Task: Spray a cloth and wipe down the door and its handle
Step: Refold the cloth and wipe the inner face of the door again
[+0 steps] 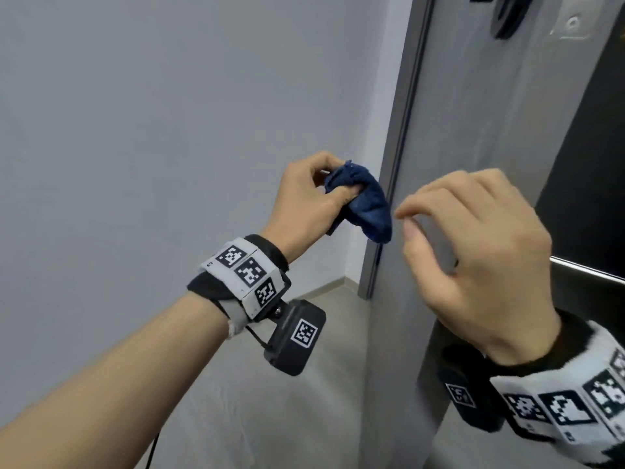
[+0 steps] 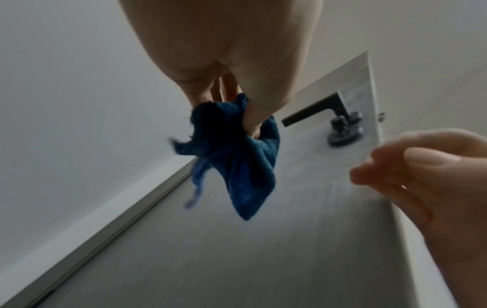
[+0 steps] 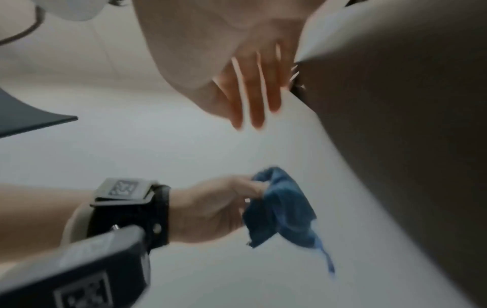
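Note:
A bunched dark blue cloth (image 1: 367, 204) (image 2: 237, 166) (image 3: 284, 206) hangs from my left hand (image 1: 311, 201), pinched between thumb and fingers at chest height, just left of the grey door (image 1: 473, 137). My right hand (image 1: 473, 238) hovers in front of the door face, a little right of the cloth, fingers loosely bent and holding nothing. Its fingers (image 3: 250, 93) show spread in the right wrist view. The black lever handle (image 2: 316, 112) sits higher up on the door, above both hands; only its base (image 1: 507, 18) shows at the top of the head view.
A pale wall (image 1: 169, 130) runs along the left to a corner by the door frame (image 1: 402, 130). A light floor (image 1: 270, 384) lies below. A dark opening (image 1: 588, 164) shows past the door's right edge.

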Demonstrator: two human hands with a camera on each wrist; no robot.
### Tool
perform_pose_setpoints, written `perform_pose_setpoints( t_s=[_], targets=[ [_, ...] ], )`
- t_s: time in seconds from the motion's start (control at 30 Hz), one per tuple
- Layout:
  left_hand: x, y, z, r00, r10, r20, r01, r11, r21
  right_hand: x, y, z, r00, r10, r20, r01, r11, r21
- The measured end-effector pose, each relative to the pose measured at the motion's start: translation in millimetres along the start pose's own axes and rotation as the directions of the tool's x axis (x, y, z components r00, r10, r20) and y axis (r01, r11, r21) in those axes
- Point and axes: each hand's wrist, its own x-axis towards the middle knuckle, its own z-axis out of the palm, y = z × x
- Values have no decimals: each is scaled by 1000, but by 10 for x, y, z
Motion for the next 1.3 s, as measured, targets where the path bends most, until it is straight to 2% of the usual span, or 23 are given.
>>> perform_pose_setpoints(
  t_s=[0.07, 0.13, 0.2, 0.27, 0.33, 0.43, 0.5, 0.6, 0.77, 0.9, 1.07, 1.17, 1.3],
  targets=[
    [-25, -195, 21, 997, -71, -34, 72, 997, 20, -46, -45, 18, 968, 145, 206, -139, 989, -44],
    [-86, -357, 76, 993, -115, -25, 116, 992, 43, -154, -68, 93, 871, 300, 389, -309, 950, -41],
    [-150, -496, 175, 991, -131, -3, 131, 988, 79, -307, -25, 207, 753, 388, 531, -435, 900, -41],
    [-205, -617, 244, 988, -154, 11, 152, 983, 107, -432, 29, 347, 657, 450, 605, -543, 839, -35],
    [-250, -719, 255, 986, -164, 24, 159, 978, 133, -522, 108, 525, 613, 494, 616, -608, 794, -31],
    [-323, -881, 186, 980, -196, 26, 188, 966, 178, -611, 220, 857, 593, 506, 626, -662, 749, 22],
    [-354, -991, 122, 972, -234, 23, 226, 957, 184, -663, 278, 1101, 575, 457, 679, -709, 692, 134],
    [-325, -1132, 54, 964, -264, 31, 254, 949, 186, -689, 362, 1396, 605, 382, 698, -736, 603, 308],
    [-58, -1210, 98, 947, -316, 49, 302, 934, 191, -412, 691, 1800, 693, 312, 651, -658, 643, 392],
    [374, -1142, 179, 943, -333, 22, 324, 929, 177, 16, 1073, 1960, 697, 280, 660, -643, 652, 402],
    [1161, -678, 488, 937, -332, 113, 307, 932, 193, 652, 1655, 1681, 668, 354, 655, -687, 631, 360],
    [1744, -270, 799, 931, -315, 186, 273, 937, 220, 1108, 2136, 1295, 655, 416, 631, -718, 603, 348],
    [2488, 441, 1339, 902, -287, 323, 242, 955, 172, 1685, 2884, 635, 647, 464, 605, -720, 634, 284]
  ],
)
